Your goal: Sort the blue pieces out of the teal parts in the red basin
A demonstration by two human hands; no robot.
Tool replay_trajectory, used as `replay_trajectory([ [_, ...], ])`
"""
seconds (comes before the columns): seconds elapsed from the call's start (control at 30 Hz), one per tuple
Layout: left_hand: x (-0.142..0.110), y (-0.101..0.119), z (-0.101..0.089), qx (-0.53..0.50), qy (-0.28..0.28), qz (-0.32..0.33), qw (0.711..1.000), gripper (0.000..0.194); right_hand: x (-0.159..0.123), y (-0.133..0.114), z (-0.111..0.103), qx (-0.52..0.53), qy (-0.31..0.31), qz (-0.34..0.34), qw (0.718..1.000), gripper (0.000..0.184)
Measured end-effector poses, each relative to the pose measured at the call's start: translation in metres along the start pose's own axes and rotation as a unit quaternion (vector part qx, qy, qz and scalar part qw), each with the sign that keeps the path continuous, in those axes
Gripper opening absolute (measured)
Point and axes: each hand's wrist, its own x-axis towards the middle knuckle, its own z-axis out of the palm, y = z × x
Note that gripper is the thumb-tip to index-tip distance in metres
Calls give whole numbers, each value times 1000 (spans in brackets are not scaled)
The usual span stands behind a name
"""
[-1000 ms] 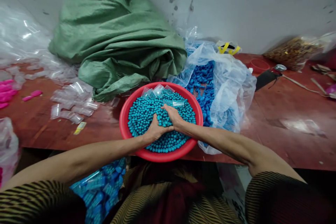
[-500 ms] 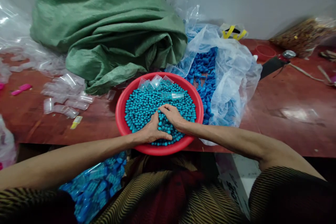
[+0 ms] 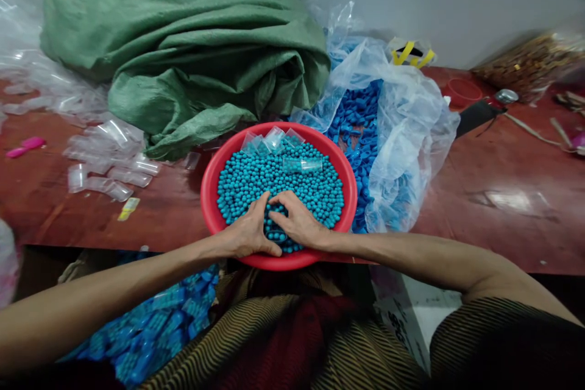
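A red basin (image 3: pixel 210 195) full of small turquoise beads (image 3: pixel 247 177) stands at the table's front edge. Both my hands are over the near half of the beads. My left hand (image 3: pixel 249 231) curves, thumb and fingers apart, around what looks like a clear plastic case (image 3: pixel 275 235) with beads in it; its outline is faint. Facing it, my right hand (image 3: pixel 297 219) has bent fingers and a separate thumb beside the same beads; nothing shows gripped in it. Another clear plastic sleeve (image 3: pixel 302 164) lies on the beads, and several more clear sleeves (image 3: pixel 274 139) rest at the far rim.
Behind the basin is a large green sack (image 3: pixel 183 42). Blue plastic pieces (image 3: pixel 356 116) spill from a clear bag (image 3: pixel 406 134) at the right. Loose clear sleeves (image 3: pixel 109 140) lie left on the red table (image 3: pixel 479 207). Below it are filled blue packs (image 3: pixel 155 329).
Both hands have shifted slightly left and toward me within the basin. My right thumb now shows apart from its fingers. The view has moved a little.
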Motion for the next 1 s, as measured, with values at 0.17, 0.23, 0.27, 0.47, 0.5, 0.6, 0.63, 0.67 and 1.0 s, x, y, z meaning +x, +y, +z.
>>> replay_trajectory([
  [0.17,-4,3,-10,5,-33,32,999,101,-3,-8,1,-67,-65,-11,996,16],
  [0.23,-5,2,-13,6,-50,42,998,94,-2,-12,-4,-115,-105,-15,988,18],
  [0.27,-5,2,-14,5,-56,43,997,91,-1,-14,-8,-146,-127,-21,981,19],
  [0.47,-6,4,-21,16,-98,26,995,89,-3,-22,-22,-231,-141,5,963,32],
  [0.5,-7,5,-23,25,-106,14,994,89,-4,-23,-21,-222,-146,4,964,35],
  [0.6,-10,8,-31,60,-135,-11,989,84,-7,-23,-12,-206,-165,-27,964,38],
  [0.63,-11,9,-34,71,-145,-15,987,83,-7,-22,-7,-208,-167,-33,963,36],
  [0.67,-13,10,-36,84,-157,-16,984,82,-6,-21,-3,-211,-169,-38,962,34],
  [1.0,-16,10,-40,181,-133,15,974,70,10,-24,-29,-299,-249,-116,914,26],
])
